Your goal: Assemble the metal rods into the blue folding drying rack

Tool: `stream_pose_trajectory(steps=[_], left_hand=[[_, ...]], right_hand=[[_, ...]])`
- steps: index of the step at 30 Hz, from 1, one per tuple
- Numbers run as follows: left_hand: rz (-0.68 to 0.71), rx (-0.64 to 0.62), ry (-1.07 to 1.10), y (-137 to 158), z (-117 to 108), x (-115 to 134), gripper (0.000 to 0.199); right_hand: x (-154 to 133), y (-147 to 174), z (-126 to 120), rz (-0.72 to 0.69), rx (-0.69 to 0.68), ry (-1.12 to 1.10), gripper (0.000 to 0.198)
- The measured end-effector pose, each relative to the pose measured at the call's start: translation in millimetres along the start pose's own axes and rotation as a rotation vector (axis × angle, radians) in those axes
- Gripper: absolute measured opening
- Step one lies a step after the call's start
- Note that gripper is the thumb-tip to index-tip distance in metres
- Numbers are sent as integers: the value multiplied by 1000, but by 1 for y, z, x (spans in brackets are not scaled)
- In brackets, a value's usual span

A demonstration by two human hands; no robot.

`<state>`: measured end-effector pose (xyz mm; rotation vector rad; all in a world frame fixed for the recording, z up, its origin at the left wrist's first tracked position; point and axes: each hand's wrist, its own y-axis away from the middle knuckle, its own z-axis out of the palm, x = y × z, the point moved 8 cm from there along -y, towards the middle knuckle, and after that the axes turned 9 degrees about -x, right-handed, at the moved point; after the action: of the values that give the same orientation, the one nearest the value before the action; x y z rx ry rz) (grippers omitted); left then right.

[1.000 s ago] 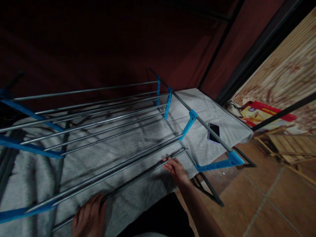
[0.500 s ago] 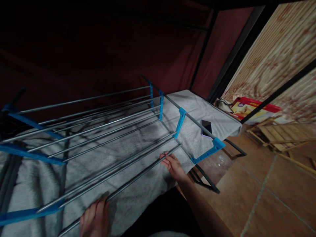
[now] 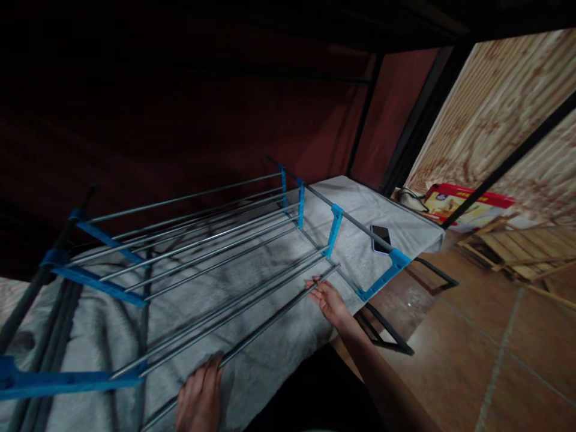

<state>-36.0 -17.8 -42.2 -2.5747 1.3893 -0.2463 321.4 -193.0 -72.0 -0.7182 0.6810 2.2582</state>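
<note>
Left hand (image 3: 200,396) fingers curl over the rod (image 3: 270,323), right hand (image 3: 332,302) fingers pinch it near its far end; wide grip probably keeps it steady. Blue-bracketed rack (image 3: 220,234) sits just beyond both sets of fingers, blanket (image 3: 351,195) under it.

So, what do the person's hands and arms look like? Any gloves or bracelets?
The bare right hand has no glove, and the bare right forearm shows no sleeve, watch or bracelet. The bare left hand has no glove either; its forearm is out of view. Black clothing shows between them.
</note>
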Motion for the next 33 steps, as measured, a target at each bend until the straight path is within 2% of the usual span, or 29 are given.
stream_pose_trajectory(steps=[6, 9, 16, 20, 26, 33], left_hand=[[68, 63, 39, 3, 7, -8, 34], [119, 35, 85, 1, 10, -7, 34], [51, 89, 90, -11, -1, 16, 34], [79, 33, 116, -19, -3, 34, 38], [46, -132, 181, -33, -6, 49, 37], [37, -201, 151, -45, -12, 51, 37]], right_hand=[[-16, -12, -5, -58, 30, 45, 26], [-19, -11, -9, -73, 32, 58, 23], [-20, -6, -24, -48, 58, 107, 28], [-14, -6, -28, -2, 62, 156, 27], [-10, -6, -39, 6, 100, 156, 18], [-8, -6, -49, 34, 79, 217, 20]])
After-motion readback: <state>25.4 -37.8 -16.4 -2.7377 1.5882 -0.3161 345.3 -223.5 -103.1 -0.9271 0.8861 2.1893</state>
